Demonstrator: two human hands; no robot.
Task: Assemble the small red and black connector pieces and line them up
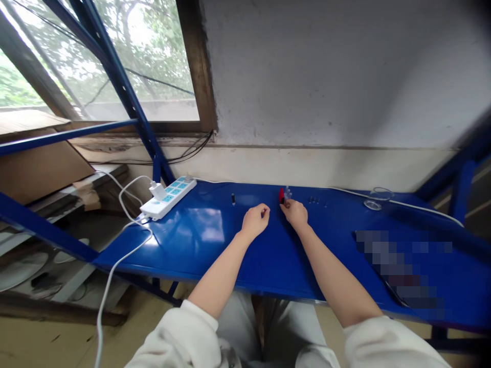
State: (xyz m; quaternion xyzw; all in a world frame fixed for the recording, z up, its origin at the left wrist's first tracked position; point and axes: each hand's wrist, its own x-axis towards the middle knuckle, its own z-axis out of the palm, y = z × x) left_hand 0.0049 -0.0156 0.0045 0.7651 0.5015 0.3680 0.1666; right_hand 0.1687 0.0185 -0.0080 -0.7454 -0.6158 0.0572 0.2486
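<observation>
My left hand (254, 220) rests on the blue shelf top (199, 235) with its fingers curled into a loose fist; I cannot see anything in it. My right hand (294, 211) lies just to its right, fingers closed around a small red and clear object (283, 194) that sticks up above the knuckles. A small dark piece (232, 199) stands on the shelf to the left of my left hand. A row of several tiny dark parts (314, 200) lies to the right of my right hand.
A white power strip (169, 197) with blue sockets and a white plug lies at the shelf's left end, its cable hanging to the floor. A clear ring-shaped item (373, 204) and a thin white cable (422, 208) lie at the back right. Blue rack posts stand left and right.
</observation>
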